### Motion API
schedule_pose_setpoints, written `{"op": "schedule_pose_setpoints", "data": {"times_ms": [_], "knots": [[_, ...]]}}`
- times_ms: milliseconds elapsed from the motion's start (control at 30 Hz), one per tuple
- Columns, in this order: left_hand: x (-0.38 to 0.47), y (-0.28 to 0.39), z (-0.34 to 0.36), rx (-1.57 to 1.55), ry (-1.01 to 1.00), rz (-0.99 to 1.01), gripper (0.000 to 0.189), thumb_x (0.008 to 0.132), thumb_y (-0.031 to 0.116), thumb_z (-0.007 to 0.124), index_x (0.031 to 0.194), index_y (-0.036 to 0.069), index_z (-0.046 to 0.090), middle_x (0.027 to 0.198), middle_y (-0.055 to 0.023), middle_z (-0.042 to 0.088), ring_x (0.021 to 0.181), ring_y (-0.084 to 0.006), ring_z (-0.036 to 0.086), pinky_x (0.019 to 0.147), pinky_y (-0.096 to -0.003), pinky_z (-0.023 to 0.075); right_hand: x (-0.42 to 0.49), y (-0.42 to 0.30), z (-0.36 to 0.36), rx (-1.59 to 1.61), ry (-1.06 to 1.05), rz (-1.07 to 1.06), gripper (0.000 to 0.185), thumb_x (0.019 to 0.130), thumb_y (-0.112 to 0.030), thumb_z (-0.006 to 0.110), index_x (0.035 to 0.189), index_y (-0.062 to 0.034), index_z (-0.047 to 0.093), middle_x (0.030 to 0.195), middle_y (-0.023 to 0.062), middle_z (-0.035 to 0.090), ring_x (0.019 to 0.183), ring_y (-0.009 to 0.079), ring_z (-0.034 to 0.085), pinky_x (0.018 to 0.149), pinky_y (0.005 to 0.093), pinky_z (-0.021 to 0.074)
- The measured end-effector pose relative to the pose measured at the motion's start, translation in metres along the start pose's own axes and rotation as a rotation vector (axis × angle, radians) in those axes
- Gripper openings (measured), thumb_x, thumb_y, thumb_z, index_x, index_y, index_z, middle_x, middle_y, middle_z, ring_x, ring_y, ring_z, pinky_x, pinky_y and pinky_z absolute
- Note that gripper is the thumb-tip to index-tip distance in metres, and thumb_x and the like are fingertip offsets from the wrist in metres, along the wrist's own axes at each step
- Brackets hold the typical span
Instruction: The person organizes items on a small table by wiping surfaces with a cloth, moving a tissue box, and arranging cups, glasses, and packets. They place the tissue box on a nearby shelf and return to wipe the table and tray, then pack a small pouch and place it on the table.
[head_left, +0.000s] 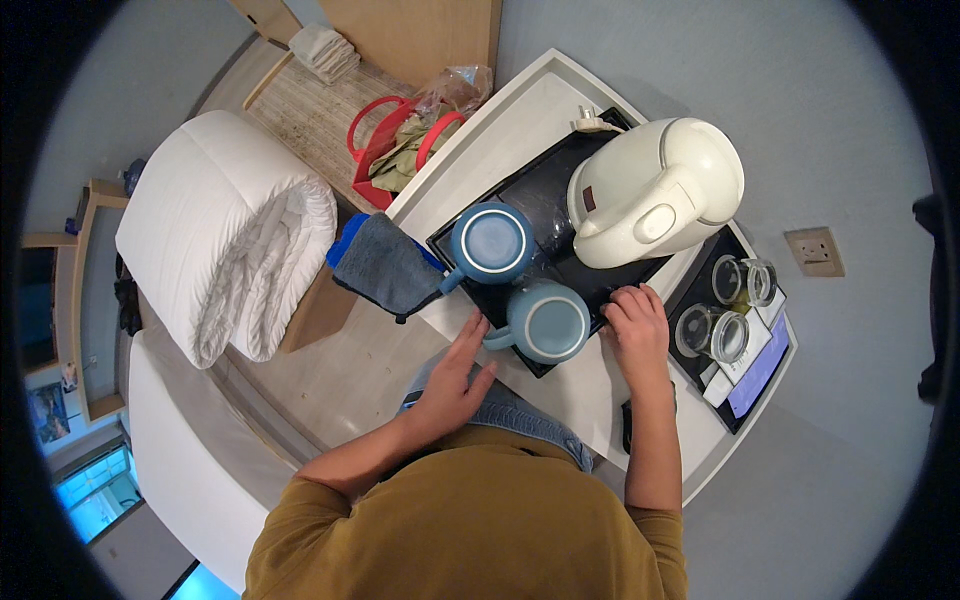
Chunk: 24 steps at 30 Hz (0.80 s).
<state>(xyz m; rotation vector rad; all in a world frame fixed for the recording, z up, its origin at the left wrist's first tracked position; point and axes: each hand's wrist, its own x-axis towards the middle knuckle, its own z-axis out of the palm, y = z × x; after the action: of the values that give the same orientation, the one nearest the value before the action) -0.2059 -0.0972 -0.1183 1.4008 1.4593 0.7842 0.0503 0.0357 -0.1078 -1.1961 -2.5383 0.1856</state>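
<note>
A black tray (540, 225) lies on a white table (480, 161). On it stand a cream electric kettle (645, 195) and two upside-down mugs, a darker blue one (493, 244) and a grey-blue one (550, 322). My left hand (459, 375) rests at the tray's near left edge, fingertips beside the grey-blue mug's handle. With its fingers bent, my right hand (637, 322) touches the tray's near right edge. Whether either hand grips the tray is not clear. A grey and blue cloth (388, 266) hangs over the table's left edge by the darker mug.
Right of the kettle, a second black tray (679, 300) holds glass jars (712, 334) and cards (757, 367). A wall socket (815, 252) is beyond. Left are a rolled white duvet (225, 232), a red bag (375, 161) and folded white towels (324, 52).
</note>
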Motion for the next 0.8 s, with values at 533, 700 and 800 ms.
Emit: {"op": "schedule_pose_setpoints", "data": {"times_ms": [533,700,800], "knots": [[-0.009,0.008,0.011,0.022,-0.181,-0.006,0.067,0.095,0.018,0.056,0.149,-0.003,0.023,0.156,-0.0262,0.019,0.142,-0.0396,0.029,0.114,-0.0389,0.0296,-0.03,-0.003,-0.01,-0.022,-0.013,0.137,0.019,0.067,-0.004,0.065,0.086,-0.0015,0.061,0.104,0.0139,0.063,0.107,0.0323,0.06,0.095,0.0409,0.0496],[-0.009,0.009,0.015,-0.021,-0.196,-0.01,0.066,0.095,0.019,0.055,0.149,-0.004,0.024,0.155,-0.027,0.023,0.141,-0.0402,0.03,0.114,-0.0397,0.03,-0.035,-0.006,-0.012,-0.02,-0.009,0.184,0.02,0.073,-0.003,0.066,0.093,-0.0015,0.063,0.111,0.015,0.063,0.109,0.0335,0.06,0.094,0.0423,0.0497],[-0.006,0.006,0.015,-0.04,-0.168,-0.007,0.063,0.094,0.015,0.056,0.147,-0.003,0.027,0.152,-0.0267,0.029,0.139,-0.0401,0.034,0.113,-0.0402,0.0317,-0.046,-0.015,-0.018,0.016,0.044,0.255,0.024,0.076,-0.004,0.068,0.1,-0.0014,0.063,0.115,0.0159,0.062,0.109,0.0345,0.059,0.095,0.0428,0.0486]]}}
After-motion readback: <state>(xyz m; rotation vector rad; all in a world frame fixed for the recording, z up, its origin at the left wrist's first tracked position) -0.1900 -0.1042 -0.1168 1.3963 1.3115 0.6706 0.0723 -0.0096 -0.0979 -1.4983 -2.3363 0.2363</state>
